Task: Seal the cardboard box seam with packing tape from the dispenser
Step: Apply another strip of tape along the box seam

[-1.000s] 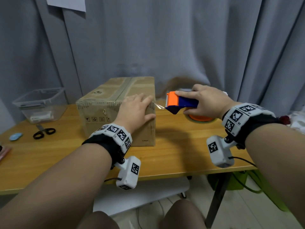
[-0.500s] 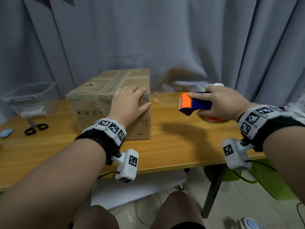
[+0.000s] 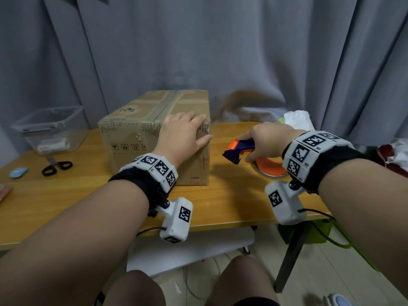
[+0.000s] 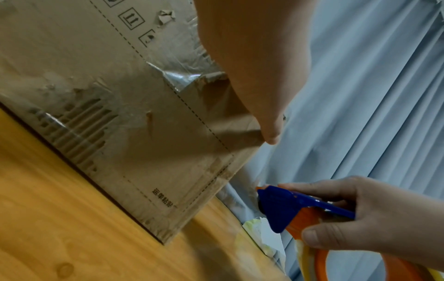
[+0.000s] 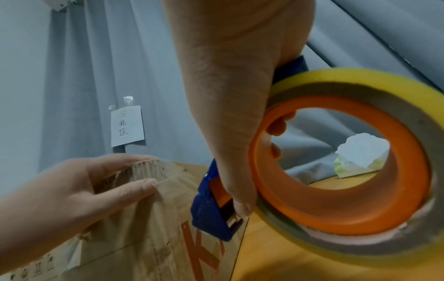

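The cardboard box stands on the wooden table, with old tape along its top seam. My left hand lies flat on the box's near right top corner, fingers straight and the thumb down the side. Just right of the box, my right hand grips the blue and orange tape dispenser, whose nose tips down towards the box. Its yellowish tape roll sits low over the table, my thumb against its orange core. A faint clear strip seems to run from the dispenser towards the box.
A clear plastic bin, black scissors and a small blue object sit at the table's left. A white and green packet lies at the back right. Grey curtain hangs close behind the box, with a paper note taped to it.
My right hand drew the dispenser away from the box corner, then lowered it and tipped its nose down. The left hand stayed on the box corner.
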`<state>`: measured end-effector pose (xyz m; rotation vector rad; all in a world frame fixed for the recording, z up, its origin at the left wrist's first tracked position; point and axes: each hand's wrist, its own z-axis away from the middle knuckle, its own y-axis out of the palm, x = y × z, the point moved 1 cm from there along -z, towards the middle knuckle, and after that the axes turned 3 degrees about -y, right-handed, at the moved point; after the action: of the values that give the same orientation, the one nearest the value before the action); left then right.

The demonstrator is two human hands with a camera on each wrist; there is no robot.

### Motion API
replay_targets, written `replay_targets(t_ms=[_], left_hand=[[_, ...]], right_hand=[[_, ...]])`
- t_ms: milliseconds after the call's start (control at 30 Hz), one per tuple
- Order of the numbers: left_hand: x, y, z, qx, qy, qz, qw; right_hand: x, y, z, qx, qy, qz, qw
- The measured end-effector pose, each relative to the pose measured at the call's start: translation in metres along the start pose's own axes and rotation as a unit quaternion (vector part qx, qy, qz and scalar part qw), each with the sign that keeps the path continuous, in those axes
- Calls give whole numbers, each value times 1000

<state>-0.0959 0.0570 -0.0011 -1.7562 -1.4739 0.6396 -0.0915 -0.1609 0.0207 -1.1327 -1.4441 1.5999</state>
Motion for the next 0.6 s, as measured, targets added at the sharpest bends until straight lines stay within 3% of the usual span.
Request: replay_targets(t_ms=[100, 233, 300, 400, 600], left_hand=[[-1, 0, 0, 2, -1, -1, 1000], [2, 1, 1, -2, -4, 0, 1000], [2, 2, 1, -8, -6, 0, 1000], [2, 3, 1, -11, -9, 0, 1000], [2, 1, 1, 4, -6, 4, 1000]], right_hand=[[7, 0, -6, 13, 12, 10, 1000], [-2, 19, -3, 59, 62, 122, 989], [-16, 26, 2, 1, 96, 24, 995], [-26, 25, 3, -79, 125, -143, 979], [-18, 35, -11, -156, 143, -440, 873]])
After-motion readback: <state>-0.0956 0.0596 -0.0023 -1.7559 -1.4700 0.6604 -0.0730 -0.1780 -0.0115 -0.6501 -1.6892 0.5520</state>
